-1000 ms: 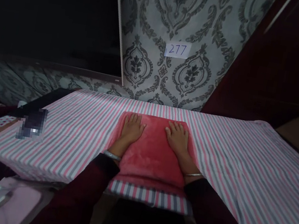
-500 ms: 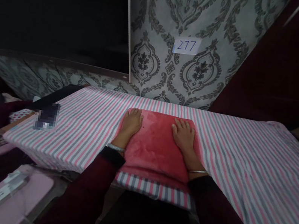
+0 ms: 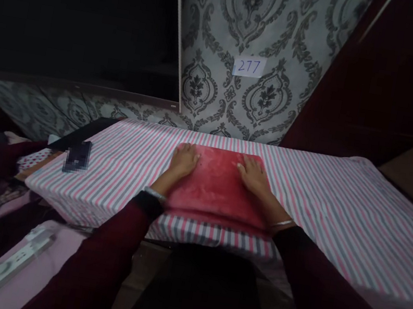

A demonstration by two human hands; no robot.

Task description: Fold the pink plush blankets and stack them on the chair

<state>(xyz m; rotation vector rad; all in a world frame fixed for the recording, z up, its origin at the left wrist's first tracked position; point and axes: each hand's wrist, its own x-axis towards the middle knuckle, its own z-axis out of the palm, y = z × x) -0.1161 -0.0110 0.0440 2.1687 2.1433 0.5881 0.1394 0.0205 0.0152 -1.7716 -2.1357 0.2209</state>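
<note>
A folded red plush cloth (image 3: 214, 187) lies on the striped tablecloth (image 3: 129, 163), close to the table's front edge. My left hand (image 3: 185, 160) rests flat on its far left corner, fingers stretched out. On the far right corner my right hand (image 3: 253, 175) lies flat too, the thumb apart from the fingers. Both palms face down, touching the plush surface. Each wrist wears a silver bangle. A fold line runs across the cloth's near side.
Behind the table is patterned wallpaper with a paper marked 277 (image 3: 249, 66). A large dark screen (image 3: 79, 17) hangs at left. A blurred dark object (image 3: 76, 156) lies on the table's left end. A power strip (image 3: 7, 269) sits on a pink surface at lower left.
The camera view has shifted, so the table and cloth appear slightly higher in the picture. Both hands stay flat on the cloth's far corners.
</note>
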